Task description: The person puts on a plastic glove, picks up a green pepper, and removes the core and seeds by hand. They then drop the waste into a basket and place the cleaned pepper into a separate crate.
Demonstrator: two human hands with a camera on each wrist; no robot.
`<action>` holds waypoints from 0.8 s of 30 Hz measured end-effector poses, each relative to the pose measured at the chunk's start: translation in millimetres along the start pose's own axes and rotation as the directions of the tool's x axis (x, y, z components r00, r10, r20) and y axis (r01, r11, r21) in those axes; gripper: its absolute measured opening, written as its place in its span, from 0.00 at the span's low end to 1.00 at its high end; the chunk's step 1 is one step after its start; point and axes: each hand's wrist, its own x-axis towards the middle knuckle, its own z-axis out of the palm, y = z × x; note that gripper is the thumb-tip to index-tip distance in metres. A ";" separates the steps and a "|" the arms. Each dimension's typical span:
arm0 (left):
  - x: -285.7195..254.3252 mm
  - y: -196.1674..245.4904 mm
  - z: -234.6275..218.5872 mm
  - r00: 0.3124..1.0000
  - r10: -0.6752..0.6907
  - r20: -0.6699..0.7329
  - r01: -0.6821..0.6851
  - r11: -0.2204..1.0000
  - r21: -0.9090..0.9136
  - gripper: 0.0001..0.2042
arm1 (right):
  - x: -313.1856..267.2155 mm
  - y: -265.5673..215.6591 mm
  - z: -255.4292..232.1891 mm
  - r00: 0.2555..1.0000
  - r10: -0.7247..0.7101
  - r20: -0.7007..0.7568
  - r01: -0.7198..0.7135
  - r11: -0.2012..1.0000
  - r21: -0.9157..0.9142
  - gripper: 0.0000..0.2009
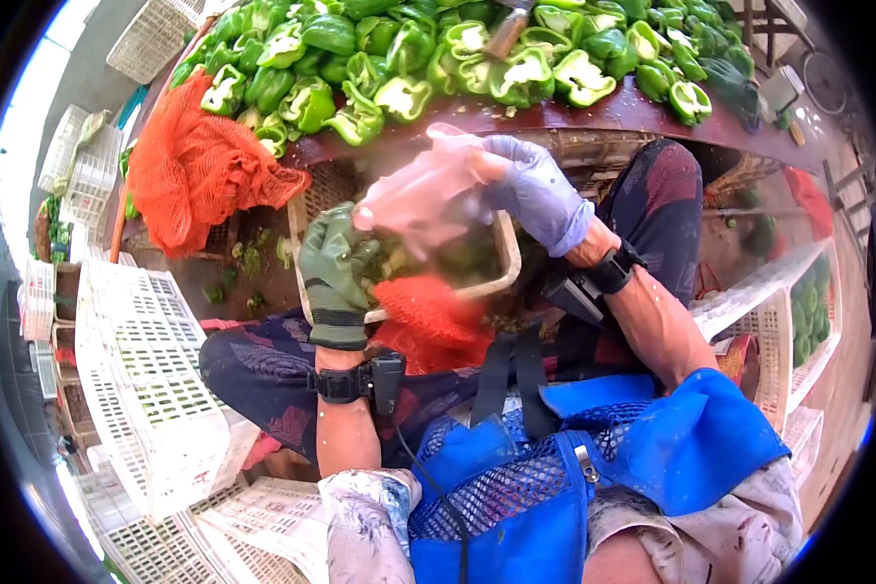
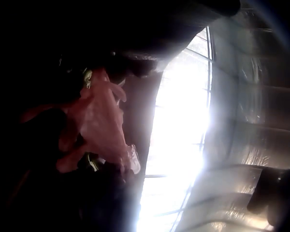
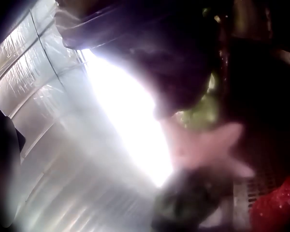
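Note:
A pink rubber glove (image 1: 420,193) is stretched between both hands above a white crate (image 1: 504,268). My left hand (image 1: 333,268), in a green glove with dark bands at the cuff, pinches its left end. At the upper right end, my right hand (image 1: 543,195), in a pale purple glove, grips it. Loose fingers of the pink glove (image 2: 104,121) spread out in the dark left wrist view. In the right wrist view, the right hand (image 3: 169,63) is a dark shape above the blurred pink glove (image 3: 198,150), with the green-gloved left hand (image 3: 183,200) below.
Halved green peppers (image 1: 404,97) are heaped on the table (image 1: 623,112) ahead, with a wooden-handled tool (image 1: 506,34) among them. An orange mesh bag (image 1: 200,165) hangs over its left edge. Red mesh (image 1: 433,321) lies at the crate's near side. White crates (image 1: 151,380) stand left and right.

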 end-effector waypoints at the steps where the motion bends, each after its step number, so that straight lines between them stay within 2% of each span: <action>1: 12.4 -13.9 -8.8 0.989 0.133 -0.065 -0.129 0.990 0.057 0.09 | 1.8 -0.1 4.6 1.000 0.000 -0.025 0.000 1.000 -0.013 0.13; 2: 21.6 -25.7 -18.2 0.956 0.267 -0.119 -0.252 0.960 0.123 0.10 | 2.9 -0.4 6.3 1.000 -0.016 -0.004 0.016 0.995 -0.095 0.13; 3: 26.0 -30.5 -29.2 0.947 0.315 -0.065 -0.301 0.939 0.167 0.11 | 4.7 -0.2 7.8 0.999 -0.031 0.017 0.034 0.984 -0.174 0.14; 4: 14.4 -18.9 -23.9 0.965 0.259 0.032 -0.261 0.954 0.147 0.13 | 5.7 -1.1 11.5 0.998 -0.043 0.040 0.052 0.967 -0.249 0.16; 5: -0.8 -6.8 -17.5 0.971 0.200 0.128 -0.216 0.967 0.132 0.15 | 6.8 -1.6 22.0 0.997 -0.009 -0.083 -0.027 0.905 -0.423 0.12; 6: -12.6 -1.9 -12.8 0.965 0.140 0.224 -0.169 0.979 0.117 0.17 | 7.0 5.0 28.0 0.997 -0.045 -0.069 0.011 0.904 -0.428 0.10; 7: -6.5 -19.6 -16.9 0.961 0.074 0.267 -0.101 0.991 0.087 0.23 | 9.7 11.4 32.6 0.995 -0.081 -0.054 0.050 0.901 -0.431 0.09; 8: -9.6 -23.6 -13.0 0.957 0.037 0.287 -0.054 0.997 0.051 0.23 | 11.4 18.4 34.6 0.992 -0.117 -0.040 0.088 0.897 -0.434 0.08; 9: -14.9 -27.0 -5.8 0.951 0.001 0.309 -0.006 1.000 0.015 0.24 | 14.1 25.3 33.1 0.963 -0.260 0.070 0.256 0.808 -0.531 0.07; 10: -16.5 -29.2 -1.8 0.942 -0.033 0.333 0.041 0.999 -0.019 0.25 | 16.7 30.8 32.9 0.902 -0.395 0.176 0.417 0.684 -0.599 0.07; 11: -7.9 -44.3 -7.7 0.932 0.017 0.363 0.011 0.997 -0.074 0.26 | 16.7 34.5 32.6 0.858 -0.447 0.251 0.495 0.595 -0.633 0.07; 13: -10.2 -43.1 -6.1 0.935 0.056 0.350 -0.042 0.998 -0.046 0.25 | 16.4 39.0 35.8 0.777 -0.507 0.373 0.606 0.444 -0.661 0.07; 15: -13.3 -39.8 4.9 0.957 0.084 0.277 -0.055 0.992 -0.111 0.19 | 18.7 40.1 37.5 0.712 -0.529 0.461 0.674 0.333 -0.659 0.06; 16: -13.3 -40.4 2.1 0.963 0.084 0.255 -0.069 0.995 -0.069 0.17 | 17.6 39.2 37.7 0.677 -0.536 0.504 0.705 0.274 -0.655 0.06; 17: -10.7 -39.6 -3.1 0.968 0.085 0.235 -0.081 0.996 -0.026 0.15 | 13.3 35.4 37.6 0.754 -0.441 0.487 0.643 0.341 -0.686 0.05; 18: -12.2 -35.2 -2.0 0.972 0.084 0.219 -0.091 0.996 0.021 0.13 | 8.3 29.9 39.7 0.871 -0.347 0.347 0.488 0.531 -0.693 0.06; 19: -16.3 -27.8 4.9 0.985 0.028 0.172 -0.022 0.999 -0.039 0.10 | 6.3 24.5 43.0 0.952 -0.218 0.217 0.307 0.688 -0.657 0.06; 20: -18.9 -28.4 6.6 0.984 0.044 0.174 -0.040 0.999 -0.025 0.10 | 3.3 22.9 43.9 0.993 -0.063 0.099 0.109 0.804 -0.585 0.07; 21: -20.3 -27.9 8.3 0.983 0.057 0.175 -0.057 0.998 -0.009 0.10 | 6.3 29.0 38.6 0.985 -0.155 0.076 0.170 0.803 -0.571 0.07; 24: -21.6 -25.7 7.6 0.982 0.058 0.182 -0.062 0.998 0.015 0.10 | 14.3 44.9 29.1 0.969 -0.230 -0.096 0.169 0.890 -0.424 0.07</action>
